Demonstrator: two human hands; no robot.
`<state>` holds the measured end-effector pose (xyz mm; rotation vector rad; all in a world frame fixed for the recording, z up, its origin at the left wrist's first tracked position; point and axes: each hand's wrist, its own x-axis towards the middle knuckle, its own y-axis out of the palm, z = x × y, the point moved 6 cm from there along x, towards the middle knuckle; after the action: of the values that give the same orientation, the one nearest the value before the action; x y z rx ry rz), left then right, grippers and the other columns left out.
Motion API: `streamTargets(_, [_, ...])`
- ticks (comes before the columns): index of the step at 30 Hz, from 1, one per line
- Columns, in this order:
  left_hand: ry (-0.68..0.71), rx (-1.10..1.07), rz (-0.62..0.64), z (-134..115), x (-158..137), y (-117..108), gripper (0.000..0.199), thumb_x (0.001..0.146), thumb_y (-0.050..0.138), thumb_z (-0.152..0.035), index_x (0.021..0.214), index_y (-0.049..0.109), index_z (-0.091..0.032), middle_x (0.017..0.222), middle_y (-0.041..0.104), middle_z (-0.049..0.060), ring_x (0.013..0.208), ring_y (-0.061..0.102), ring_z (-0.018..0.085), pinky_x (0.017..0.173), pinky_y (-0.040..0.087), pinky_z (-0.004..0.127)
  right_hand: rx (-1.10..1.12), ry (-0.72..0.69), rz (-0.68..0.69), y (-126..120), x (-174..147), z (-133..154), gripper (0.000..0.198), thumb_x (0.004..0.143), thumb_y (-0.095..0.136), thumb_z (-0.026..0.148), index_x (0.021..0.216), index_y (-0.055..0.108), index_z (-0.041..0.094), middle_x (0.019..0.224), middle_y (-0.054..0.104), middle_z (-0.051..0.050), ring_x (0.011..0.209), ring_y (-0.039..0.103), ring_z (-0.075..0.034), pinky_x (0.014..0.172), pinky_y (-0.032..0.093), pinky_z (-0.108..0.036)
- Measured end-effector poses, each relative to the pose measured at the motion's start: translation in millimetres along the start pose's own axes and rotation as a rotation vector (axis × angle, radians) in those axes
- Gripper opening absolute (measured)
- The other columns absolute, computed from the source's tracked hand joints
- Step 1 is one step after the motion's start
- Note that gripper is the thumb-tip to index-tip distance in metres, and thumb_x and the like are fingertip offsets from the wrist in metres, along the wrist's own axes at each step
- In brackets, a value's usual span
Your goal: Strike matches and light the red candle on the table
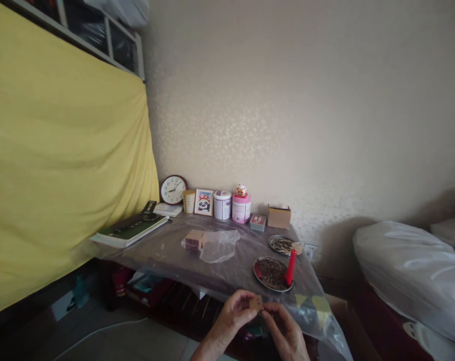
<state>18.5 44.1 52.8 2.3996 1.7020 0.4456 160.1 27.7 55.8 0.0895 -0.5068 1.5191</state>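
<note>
Just in front of the table's near edge, my left hand (237, 313) pinches a small brown cardboard matchbox (256, 303) between thumb and fingers. My right hand (283, 328) is closed at the box's right lower corner, thumb and fingertips against it. Whether a matchstick is between those fingers is too small to tell. Beyond the hands, a red candle (291, 268) stands upright at the right side of a round metal plate (263, 285) covered in dark bits. Behind it, a second plate (272, 248) carries a heap of thin sticks (285, 245).
A plastic-covered table (156, 255) bears a stack of small boxes (195, 240) beside a clear plastic bag (220, 246). Along the wall stand a clock (174, 190), a framed panda picture (204, 203), tins (222, 205) and a cardboard box (279, 217). Green book (128, 230) lies left, by a yellow curtain (69, 150).
</note>
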Motion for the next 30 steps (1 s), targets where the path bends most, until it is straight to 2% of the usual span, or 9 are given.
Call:
streamTargets(9, [0.004,-0.013,0.012,2.9,0.7,1.2,0.041,0.064,0.073,-0.036,0.099,0.063,-0.017,0.105,0.068,0.010,0.104,0.057,0.027,0.090,0.040,0.038,-0.016,-0.040,-0.049,-1.3,-0.6,2.1,0.031,0.076,0.061,0.046,0.083,0.066,0.017,0.077,0.069,-0.005,0.073,0.065,-0.018,0.068,0.052,-0.022])
streamTargets(16, [0.004,-0.014,0.010,5.2,0.6,2.8,0.041,0.064,0.073,-0.035,0.099,0.063,-0.018,0.105,0.068,0.009,0.103,0.058,0.027,0.088,0.041,0.036,-0.014,-0.034,-0.025,0.4,-1.0,1.9,0.030,0.078,0.060,0.045,0.086,0.065,0.017,0.082,0.069,-0.005,0.077,0.065,-0.018,0.071,0.051,-0.022])
streamTargets(23, [0.020,0.033,0.000,6.6,0.9,0.6,0.036,0.065,0.071,-0.035,0.095,0.063,-0.018,0.097,0.069,0.007,0.096,0.059,0.024,0.082,0.042,0.033,-0.019,-0.038,-0.044,-2.2,-1.6,12.6,0.031,0.075,0.062,0.047,0.082,0.067,0.017,0.078,0.070,-0.004,0.072,0.066,-0.018,0.067,0.052,-0.022])
streamTargets(30, [0.022,0.010,0.015,-1.5,-2.3,4.1,0.032,0.067,0.070,-0.032,0.095,0.062,-0.017,0.095,0.068,0.006,0.095,0.059,0.023,0.082,0.041,0.033,-0.040,-0.040,-0.038,-2.7,-1.9,7.8,0.030,0.077,0.061,0.046,0.084,0.067,0.017,0.081,0.070,-0.004,0.076,0.066,-0.018,0.070,0.051,-0.021])
